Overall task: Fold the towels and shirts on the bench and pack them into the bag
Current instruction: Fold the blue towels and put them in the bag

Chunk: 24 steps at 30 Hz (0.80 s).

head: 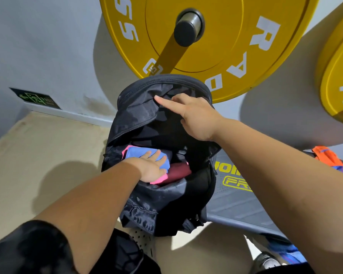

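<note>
Head view looks down on a black backpack (158, 194) standing unzipped at the bench (244, 206) end; left hand (151, 168) lies flat, fingers together, pressing a blue folded cloth (136, 151) inside, pink cloth (158, 179) beneath, maroon cloth (179, 172) at its 3 o'clock; right hand (196, 117) holds the upper flap, forefinger out, other fingers apparently curled; orange-and-blue garment (329, 157) lies on the bench at 3 o'clock; yellow weight plate (216, 46) at 12.
</note>
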### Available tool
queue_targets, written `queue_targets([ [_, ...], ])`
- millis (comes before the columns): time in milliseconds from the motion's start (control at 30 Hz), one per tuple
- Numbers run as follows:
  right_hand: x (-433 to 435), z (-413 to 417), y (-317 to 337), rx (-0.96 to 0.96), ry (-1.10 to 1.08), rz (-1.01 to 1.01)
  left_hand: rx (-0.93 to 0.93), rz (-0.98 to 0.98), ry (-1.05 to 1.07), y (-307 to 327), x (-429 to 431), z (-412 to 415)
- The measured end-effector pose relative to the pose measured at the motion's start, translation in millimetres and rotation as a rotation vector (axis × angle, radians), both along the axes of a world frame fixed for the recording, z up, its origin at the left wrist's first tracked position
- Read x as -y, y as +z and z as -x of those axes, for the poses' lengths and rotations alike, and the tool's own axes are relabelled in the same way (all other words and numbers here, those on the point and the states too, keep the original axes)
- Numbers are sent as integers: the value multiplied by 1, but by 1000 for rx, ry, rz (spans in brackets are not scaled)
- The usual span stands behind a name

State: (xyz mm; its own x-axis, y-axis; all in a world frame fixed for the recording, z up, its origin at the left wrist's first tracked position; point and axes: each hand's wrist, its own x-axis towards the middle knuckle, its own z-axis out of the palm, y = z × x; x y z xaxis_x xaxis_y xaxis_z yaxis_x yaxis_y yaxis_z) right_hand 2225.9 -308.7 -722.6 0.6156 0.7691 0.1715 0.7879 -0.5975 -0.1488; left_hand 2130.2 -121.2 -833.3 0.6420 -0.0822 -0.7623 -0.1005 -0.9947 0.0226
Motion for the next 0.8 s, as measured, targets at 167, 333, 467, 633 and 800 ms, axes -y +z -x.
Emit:
queue_targets([
  [167,4,7,-2,-47,-4,-16,101,58,39,14,5,-2],
  [333,20,31,-9,-87,-4,-63,260,249,194,41,13,13],
  [467,59,69,-24,-141,6,-141,503,341,150,59,40,33],
  [633,146,98,-46,-190,-170,-191,683,494,1,76,116,48],
  [800,252,120,-74,-346,-548,-47,685,530,-116,66,206,43],
])
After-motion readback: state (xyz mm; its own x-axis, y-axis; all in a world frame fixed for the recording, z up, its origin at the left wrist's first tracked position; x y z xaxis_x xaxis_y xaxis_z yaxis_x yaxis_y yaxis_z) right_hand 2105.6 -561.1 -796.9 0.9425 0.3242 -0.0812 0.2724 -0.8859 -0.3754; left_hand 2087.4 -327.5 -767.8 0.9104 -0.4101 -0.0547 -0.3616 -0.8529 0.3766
